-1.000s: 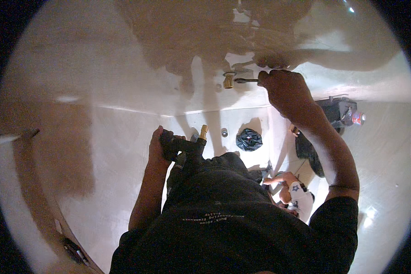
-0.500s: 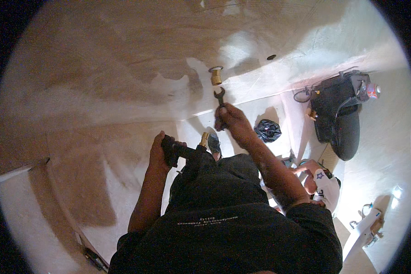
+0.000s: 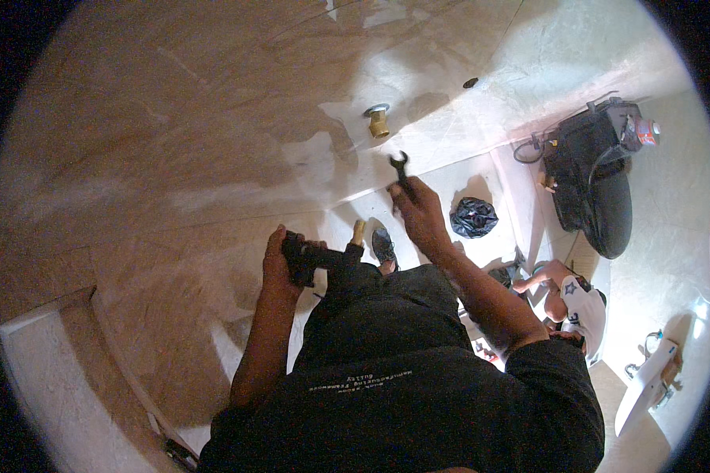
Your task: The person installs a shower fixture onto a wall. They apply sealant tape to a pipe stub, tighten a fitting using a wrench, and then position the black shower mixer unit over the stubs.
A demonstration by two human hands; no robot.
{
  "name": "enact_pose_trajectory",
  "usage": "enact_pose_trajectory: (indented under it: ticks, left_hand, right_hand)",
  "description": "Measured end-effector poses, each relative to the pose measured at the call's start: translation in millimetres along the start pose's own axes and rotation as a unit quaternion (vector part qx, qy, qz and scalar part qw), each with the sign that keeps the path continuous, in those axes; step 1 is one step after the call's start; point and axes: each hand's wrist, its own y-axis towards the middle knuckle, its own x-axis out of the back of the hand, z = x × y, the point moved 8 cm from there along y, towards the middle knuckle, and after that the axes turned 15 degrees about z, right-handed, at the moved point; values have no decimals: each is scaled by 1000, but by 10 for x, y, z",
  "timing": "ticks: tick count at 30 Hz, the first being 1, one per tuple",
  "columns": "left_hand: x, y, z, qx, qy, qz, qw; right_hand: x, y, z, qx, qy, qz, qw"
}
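Observation:
My right hand [image 3: 420, 211] grips a dark open-ended wrench [image 3: 401, 169], its jaw pointing up toward a brass pipe fitting [image 3: 379, 122] that sticks out of the tiled wall. The wrench jaw is a little below and right of the fitting, apart from it. My left hand [image 3: 280, 258] holds a black tool [image 3: 312, 258] with a brass-coloured tip [image 3: 358, 231], kept low against my waist. My dark shirt fills the lower middle of the view.
A black bag [image 3: 473, 217] lies on the floor right of my right hand. A black tool bag [image 3: 588, 154] stands at the right. Another person's hand and patterned sleeve [image 3: 572, 296] are at the lower right. A white fixture [image 3: 647, 382] lies further right.
My right hand has come down from the wall fitting with the wrench and now sits lower, nearer my body. The view has tilted, shifting the fitting left. My left hand has stayed put.

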Motion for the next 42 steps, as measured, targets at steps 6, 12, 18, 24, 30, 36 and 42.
enact_pose_trajectory:
  ticks: [6, 12, 18, 24, 30, 36, 42]
  left_hand:
    - [-814, 157, 60, -48, -29, 25, 998]
    - [-1700, 146, 282, -62, -43, 82, 994]
    - [-2136, 176, 283, -33, -4, 121, 992]
    - [-2243, 255, 375, -7, -64, 242, 968]
    - [-2350, 251, 326, -46, -71, 251, 964]
    - [-2352, 240, 205, -68, -45, 231, 970]
    - [-2383, 294, 143, -63, -33, 239, 968]
  right_hand:
    - [-106, -788, 127, -22, 231, -27, 972]
    - [343, -988, 803, -43, 172, -103, 979]
    - [989, -807, 895, -5, 158, -120, 980]
    - [1381, -552, 1016, 47, 129, -70, 988]
    - [1463, -334, 990, 69, 131, -21, 989]
    - [1391, -315, 951, 54, 157, -23, 986]
    - [1372, -319, 950, 73, 190, -34, 978]
